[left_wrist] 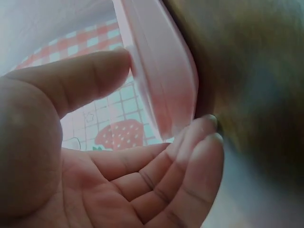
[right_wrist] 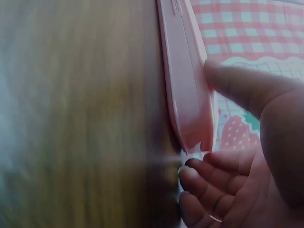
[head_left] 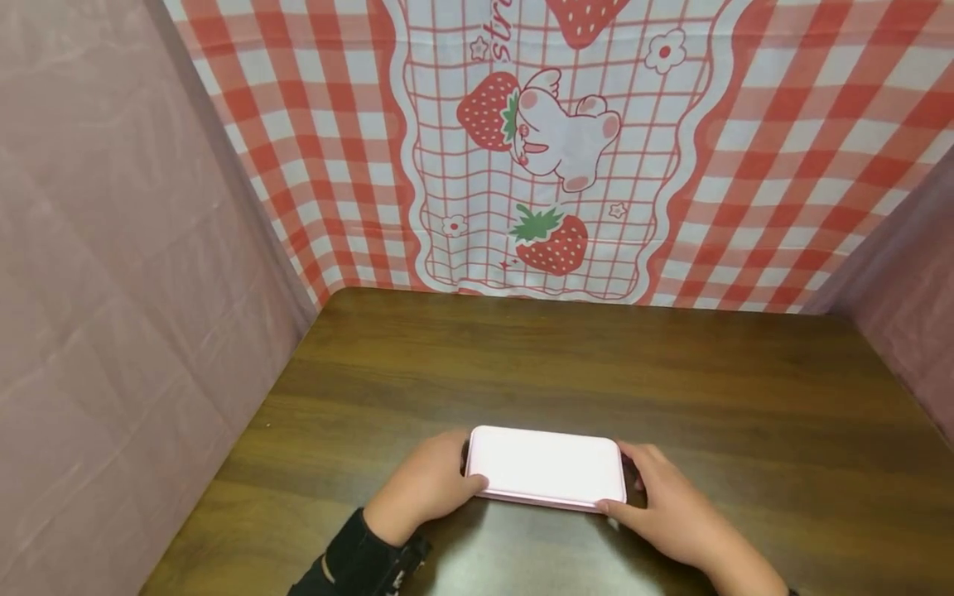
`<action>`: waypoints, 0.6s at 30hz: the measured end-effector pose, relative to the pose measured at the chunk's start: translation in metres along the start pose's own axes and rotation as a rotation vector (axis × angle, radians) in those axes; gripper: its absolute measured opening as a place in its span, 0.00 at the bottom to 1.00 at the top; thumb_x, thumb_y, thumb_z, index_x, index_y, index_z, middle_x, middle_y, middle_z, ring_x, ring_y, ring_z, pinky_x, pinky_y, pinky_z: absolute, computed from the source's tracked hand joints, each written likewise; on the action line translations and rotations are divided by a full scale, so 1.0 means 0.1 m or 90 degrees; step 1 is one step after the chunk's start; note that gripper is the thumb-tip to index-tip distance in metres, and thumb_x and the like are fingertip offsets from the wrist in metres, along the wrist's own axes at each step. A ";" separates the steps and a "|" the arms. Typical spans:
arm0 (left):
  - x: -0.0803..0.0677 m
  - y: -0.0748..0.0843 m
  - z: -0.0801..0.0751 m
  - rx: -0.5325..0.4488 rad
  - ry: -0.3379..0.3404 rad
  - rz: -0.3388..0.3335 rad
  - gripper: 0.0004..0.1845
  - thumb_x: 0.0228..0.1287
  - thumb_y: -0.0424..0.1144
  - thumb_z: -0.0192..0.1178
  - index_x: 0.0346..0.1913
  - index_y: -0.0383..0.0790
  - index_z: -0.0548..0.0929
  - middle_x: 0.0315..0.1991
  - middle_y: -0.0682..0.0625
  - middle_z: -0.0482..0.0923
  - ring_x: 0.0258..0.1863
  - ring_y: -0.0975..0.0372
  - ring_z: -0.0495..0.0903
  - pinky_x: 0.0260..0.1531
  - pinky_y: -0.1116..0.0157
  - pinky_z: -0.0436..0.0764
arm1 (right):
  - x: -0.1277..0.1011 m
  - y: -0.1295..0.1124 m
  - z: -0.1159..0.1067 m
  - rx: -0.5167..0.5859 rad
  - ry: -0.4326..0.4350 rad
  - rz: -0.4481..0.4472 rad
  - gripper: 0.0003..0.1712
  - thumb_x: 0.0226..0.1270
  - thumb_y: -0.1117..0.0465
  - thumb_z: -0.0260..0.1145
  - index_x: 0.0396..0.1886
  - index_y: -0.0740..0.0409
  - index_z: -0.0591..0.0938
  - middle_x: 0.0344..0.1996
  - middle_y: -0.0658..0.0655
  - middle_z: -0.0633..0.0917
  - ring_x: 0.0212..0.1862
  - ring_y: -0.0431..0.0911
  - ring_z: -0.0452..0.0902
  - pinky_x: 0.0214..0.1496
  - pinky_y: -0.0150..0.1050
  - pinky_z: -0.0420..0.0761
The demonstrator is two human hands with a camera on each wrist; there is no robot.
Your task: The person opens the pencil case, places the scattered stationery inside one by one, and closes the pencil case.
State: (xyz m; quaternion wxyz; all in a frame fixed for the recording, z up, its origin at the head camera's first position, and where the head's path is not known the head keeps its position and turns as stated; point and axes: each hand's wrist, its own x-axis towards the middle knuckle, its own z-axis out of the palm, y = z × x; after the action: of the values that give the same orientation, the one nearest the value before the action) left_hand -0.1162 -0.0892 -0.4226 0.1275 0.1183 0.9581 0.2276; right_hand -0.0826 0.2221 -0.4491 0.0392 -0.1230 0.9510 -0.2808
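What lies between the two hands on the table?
The pink case lies flat on the table, left hand gripping one end, right hand the other; the head view shows it.

Surface (head_left: 566, 372): dark brown wood grain, with a soft light reflection at its near edge. Rear wall: red-and-white checked cloth (head_left: 805, 165) printed with strawberries and a white rabbit (head_left: 566, 136). Side walls: plain pink sheeting (head_left: 112, 273), creased.

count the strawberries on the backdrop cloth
3 strawberries on the checked cloth: one cut off at the top edge, one beside the rabbit, one below it.
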 end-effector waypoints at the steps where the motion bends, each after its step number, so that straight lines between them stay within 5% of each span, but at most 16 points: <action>1: 0.00 -0.01 0.00 -0.001 -0.002 0.006 0.36 0.56 0.51 0.64 0.64 0.34 0.69 0.58 0.41 0.73 0.57 0.50 0.71 0.55 0.52 0.69 | -0.01 -0.02 0.00 -0.002 0.001 0.004 0.55 0.49 0.28 0.62 0.66 0.63 0.64 0.56 0.57 0.71 0.43 0.42 0.71 0.46 0.44 0.73; 11: 0.14 0.02 0.04 0.027 0.013 0.006 0.33 0.60 0.49 0.61 0.63 0.32 0.69 0.58 0.41 0.73 0.57 0.51 0.71 0.56 0.53 0.68 | 0.15 -0.02 -0.01 -0.012 -0.013 0.020 0.53 0.56 0.34 0.62 0.68 0.67 0.60 0.54 0.61 0.71 0.41 0.44 0.70 0.43 0.43 0.72; 18: 0.28 0.04 0.05 0.071 0.022 0.016 0.33 0.63 0.48 0.59 0.63 0.27 0.67 0.57 0.36 0.72 0.58 0.50 0.70 0.56 0.53 0.68 | 0.30 0.06 -0.02 0.009 -0.026 0.011 0.54 0.59 0.34 0.60 0.69 0.69 0.56 0.57 0.66 0.67 0.52 0.52 0.71 0.49 0.51 0.72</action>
State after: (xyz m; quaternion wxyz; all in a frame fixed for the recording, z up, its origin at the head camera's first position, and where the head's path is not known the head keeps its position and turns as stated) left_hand -0.1404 -0.0753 -0.4303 0.1014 0.1334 0.9698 0.1772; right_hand -0.1128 0.2206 -0.4512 0.0615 -0.1204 0.9492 -0.2843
